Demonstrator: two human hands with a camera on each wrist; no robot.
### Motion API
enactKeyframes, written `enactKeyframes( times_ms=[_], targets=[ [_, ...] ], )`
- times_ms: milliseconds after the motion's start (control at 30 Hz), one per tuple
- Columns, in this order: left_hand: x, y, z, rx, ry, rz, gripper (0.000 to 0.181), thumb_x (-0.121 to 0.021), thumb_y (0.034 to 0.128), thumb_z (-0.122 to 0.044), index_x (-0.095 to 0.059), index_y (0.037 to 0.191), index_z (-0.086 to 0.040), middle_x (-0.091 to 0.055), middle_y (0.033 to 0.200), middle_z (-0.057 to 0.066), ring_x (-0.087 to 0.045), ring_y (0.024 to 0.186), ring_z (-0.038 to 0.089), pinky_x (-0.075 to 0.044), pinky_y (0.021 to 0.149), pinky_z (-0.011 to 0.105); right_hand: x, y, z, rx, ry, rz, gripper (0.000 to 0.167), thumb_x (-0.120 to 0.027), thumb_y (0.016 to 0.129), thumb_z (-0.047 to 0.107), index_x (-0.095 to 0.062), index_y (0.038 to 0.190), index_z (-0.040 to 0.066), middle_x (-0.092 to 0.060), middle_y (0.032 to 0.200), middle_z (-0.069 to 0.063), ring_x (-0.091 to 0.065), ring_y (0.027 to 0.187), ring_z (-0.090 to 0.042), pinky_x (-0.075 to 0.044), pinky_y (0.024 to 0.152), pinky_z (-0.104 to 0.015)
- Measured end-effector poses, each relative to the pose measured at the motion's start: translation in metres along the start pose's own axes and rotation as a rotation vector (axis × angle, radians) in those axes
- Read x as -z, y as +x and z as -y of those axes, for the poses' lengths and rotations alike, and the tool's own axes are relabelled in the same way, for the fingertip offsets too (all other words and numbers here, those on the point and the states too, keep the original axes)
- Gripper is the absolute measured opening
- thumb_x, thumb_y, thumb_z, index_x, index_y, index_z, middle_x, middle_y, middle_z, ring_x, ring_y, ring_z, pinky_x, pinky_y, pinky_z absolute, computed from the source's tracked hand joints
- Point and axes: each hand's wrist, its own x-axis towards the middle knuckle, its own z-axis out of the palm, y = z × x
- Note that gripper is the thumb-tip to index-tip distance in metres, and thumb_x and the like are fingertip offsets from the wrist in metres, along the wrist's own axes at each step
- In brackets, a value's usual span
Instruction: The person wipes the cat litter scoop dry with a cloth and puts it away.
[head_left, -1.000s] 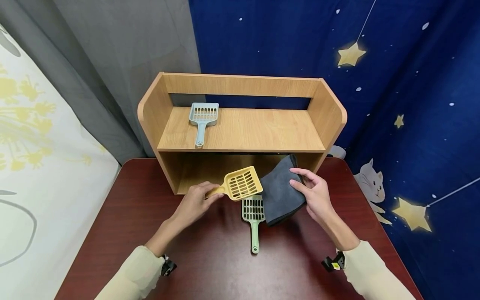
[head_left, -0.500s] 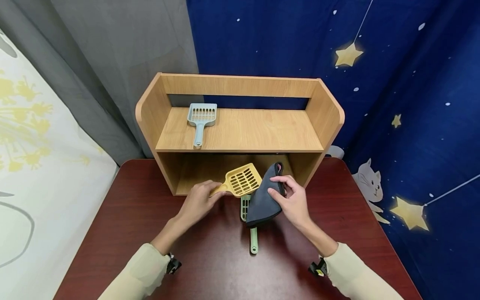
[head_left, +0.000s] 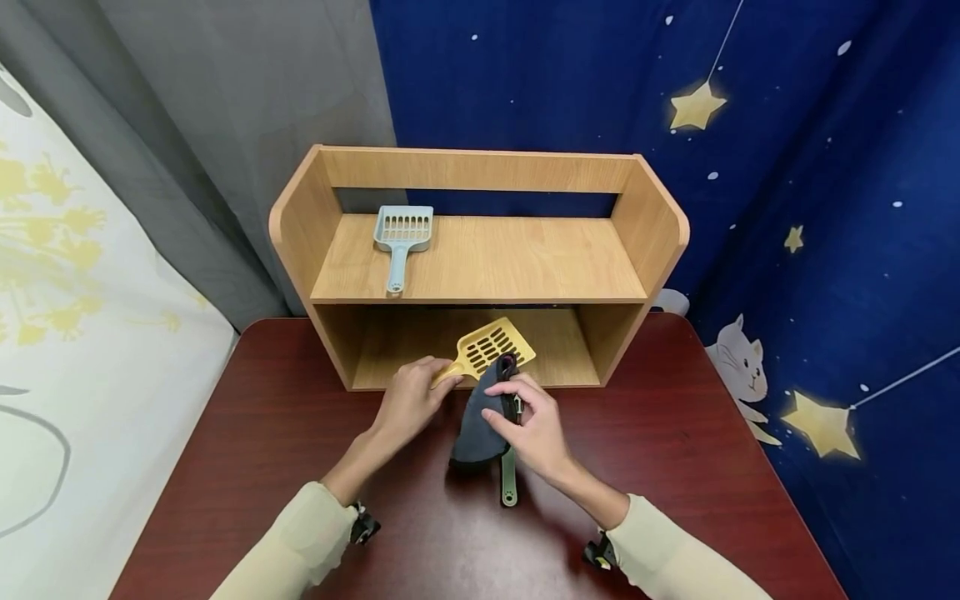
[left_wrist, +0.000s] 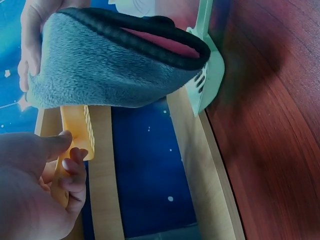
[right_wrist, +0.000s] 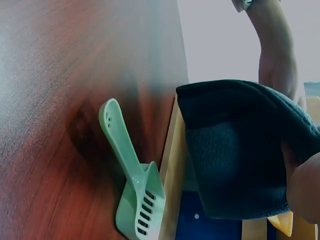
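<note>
My left hand (head_left: 408, 404) pinches the handle of a yellow slotted litter scoop (head_left: 469, 353), raised in front of the shelf's lower opening. A folded dark grey cloth (head_left: 476, 425) hangs from my right hand (head_left: 536, 429), gripped between thumb and fingers. In the head view the cloth overlaps the near part of the scoop's head; whether they touch I cannot tell. A pink inner face shows at the cloth's fold in the left wrist view. Below the hands lies a green litter scoop (right_wrist: 124, 147) on the table, its head mostly hidden by cloth and hand in the head view.
A wooden two-level shelf (head_left: 480, 287) stands at the table's back. On its upper board, toward the left, rests a light blue litter scoop (head_left: 398, 263). Curtains hang behind, and the dark red table (head_left: 300, 467) spreads out in front.
My right hand has carried the cloth leftward and a little down, across the green scoop and over part of the yellow one. My left hand has shifted slightly right with the yellow scoop.
</note>
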Motion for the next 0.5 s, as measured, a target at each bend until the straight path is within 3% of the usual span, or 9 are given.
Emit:
enactKeyframes(
  times_ms=[200,367,500],
  targets=[
    [0.004,-0.002,0.002,-0.023,-0.002,0.001,0.023,-0.080,0.0956,-0.015,-0.079,0.111,0.002,-0.076,0.096,0.012,-0.069,0.077,0.023,-0.056,0.069,0.041,0.022,0.008,-0.004,-0.017,0.005,-0.066,0.030,-0.082,0.083,-0.014,-0.076,0.110,-0.003,-0.063,0.105,-0.020,-0.063,0.096,-0.014,-0.058,0.076,-0.020],
    [0.010,-0.004,0.004,-0.022,-0.016,0.003,0.022,-0.080,0.0957,-0.014,-0.080,0.112,0.001,-0.077,0.098,0.011,-0.067,0.077,0.020,-0.056,0.069,0.040,0.047,0.024,-0.008,-0.026,-0.054,-0.150,0.030,-0.081,0.083,-0.015,-0.076,0.111,-0.005,-0.064,0.102,-0.021,-0.058,0.090,-0.011,-0.050,0.073,-0.013],
    [0.012,-0.006,0.007,-0.013,-0.020,0.002,0.022,-0.080,0.0951,-0.013,-0.080,0.112,0.001,-0.077,0.098,0.011,-0.066,0.077,0.018,-0.055,0.069,0.039,0.055,0.030,-0.007,-0.046,-0.068,-0.167,0.029,-0.081,0.083,-0.016,-0.076,0.110,-0.007,-0.066,0.103,-0.023,-0.056,0.091,-0.010,-0.048,0.076,-0.012]
  ],
)
